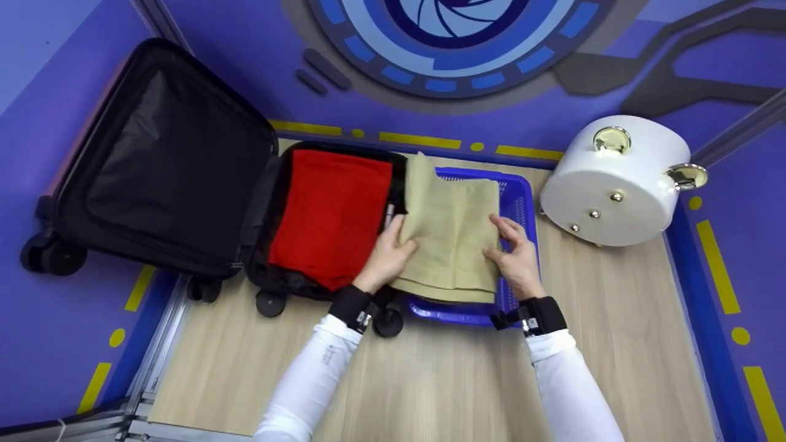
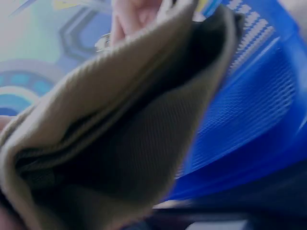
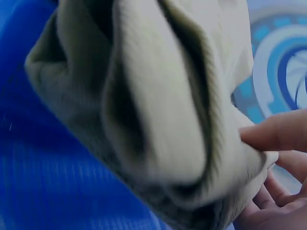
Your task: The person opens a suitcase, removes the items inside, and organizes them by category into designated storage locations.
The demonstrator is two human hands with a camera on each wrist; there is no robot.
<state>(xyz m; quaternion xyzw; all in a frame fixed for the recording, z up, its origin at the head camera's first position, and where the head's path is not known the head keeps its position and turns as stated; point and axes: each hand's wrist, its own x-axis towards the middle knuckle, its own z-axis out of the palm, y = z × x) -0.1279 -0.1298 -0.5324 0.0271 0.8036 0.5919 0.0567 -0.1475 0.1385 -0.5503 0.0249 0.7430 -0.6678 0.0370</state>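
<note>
A folded khaki cloth (image 1: 455,236) is held between both hands above a blue basket (image 1: 519,202). My left hand (image 1: 390,255) pinches its left edge, thumb on top. At the right edge, my right hand (image 1: 517,258) pinches the fabric between thumb and fingers. Loose layers of the khaki cloth (image 2: 148,139) gape toward the left wrist camera. In the right wrist view the rolled folds of the cloth (image 3: 163,120) hang beside the right fingers (image 3: 280,132). A red folded cloth (image 1: 334,215) lies in the open black suitcase (image 1: 261,276), left of the left hand.
The suitcase's raised lid (image 1: 178,166) leans at the left, by the purple wall. A white pot-like container (image 1: 614,178) with gold handles lies on its side at the right. Suitcase wheels (image 1: 388,322) stick out at the front over the wooden surface (image 1: 442,380).
</note>
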